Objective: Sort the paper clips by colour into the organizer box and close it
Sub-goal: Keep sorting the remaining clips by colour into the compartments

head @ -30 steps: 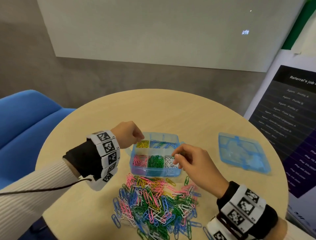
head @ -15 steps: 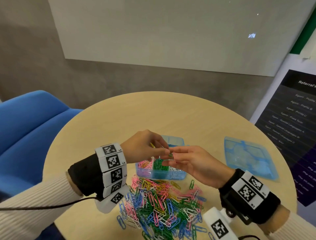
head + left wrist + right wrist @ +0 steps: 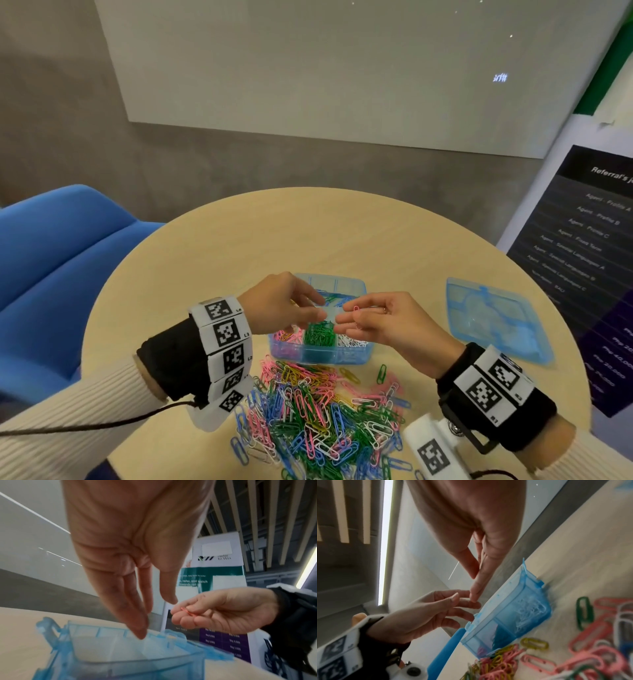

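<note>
Head view: pink clip (image 3: 356, 310) in right hand (image 3: 394, 325).

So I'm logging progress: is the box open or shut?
Open: the box has no cover, its clips showing; the lid lies apart on the table.

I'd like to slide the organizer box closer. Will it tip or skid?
The organizer box looks low and wide, so tipping seems unlikely. Thin translucent plastic on the smooth table probably skids easily; with the lid off, clips could spill.
</note>
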### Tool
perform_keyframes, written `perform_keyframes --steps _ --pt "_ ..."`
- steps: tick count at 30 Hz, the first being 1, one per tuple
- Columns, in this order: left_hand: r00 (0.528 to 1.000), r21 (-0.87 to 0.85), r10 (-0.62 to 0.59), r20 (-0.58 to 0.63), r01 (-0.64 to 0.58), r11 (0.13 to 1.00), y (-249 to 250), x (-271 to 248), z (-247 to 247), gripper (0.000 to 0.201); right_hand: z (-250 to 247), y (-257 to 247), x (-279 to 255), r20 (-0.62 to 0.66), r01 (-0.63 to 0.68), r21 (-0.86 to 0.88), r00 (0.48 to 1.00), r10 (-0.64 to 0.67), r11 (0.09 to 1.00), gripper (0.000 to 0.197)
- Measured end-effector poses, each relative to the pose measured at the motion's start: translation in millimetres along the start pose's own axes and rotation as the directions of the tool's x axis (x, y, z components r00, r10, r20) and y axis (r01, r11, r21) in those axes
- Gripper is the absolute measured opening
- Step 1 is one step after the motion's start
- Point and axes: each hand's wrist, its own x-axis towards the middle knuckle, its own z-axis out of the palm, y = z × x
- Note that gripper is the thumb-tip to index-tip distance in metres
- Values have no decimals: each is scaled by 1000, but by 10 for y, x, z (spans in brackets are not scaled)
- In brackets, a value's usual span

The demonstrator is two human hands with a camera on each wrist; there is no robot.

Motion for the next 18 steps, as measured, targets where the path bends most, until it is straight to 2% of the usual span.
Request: perform_keyframes --steps 5,8,11,15,18 --pt "1000 13 -14 -26 14 1000 -93 -191 -82 26 54 -35 83 45 -145 301 989 138 942 26" --pt "999 13 -34 -27 34 999 -187 -338 -122 22 159 -109 143 96 -185 420 983 160 888 30" --pt "997 39 -67 -48 69 997 -274 -452 -171 19 331 -185 191 154 -210 400 975 160 892 42" --pt "992 56 -95 -87 100 993 -353 -567 -267 16 472 -175 200 245 -261 313 951 188 913 73" --pt "989 146 -79 -128 98 984 -366 -612 -317 15 440 -129 187 224 -167 201 967 121 965 67"
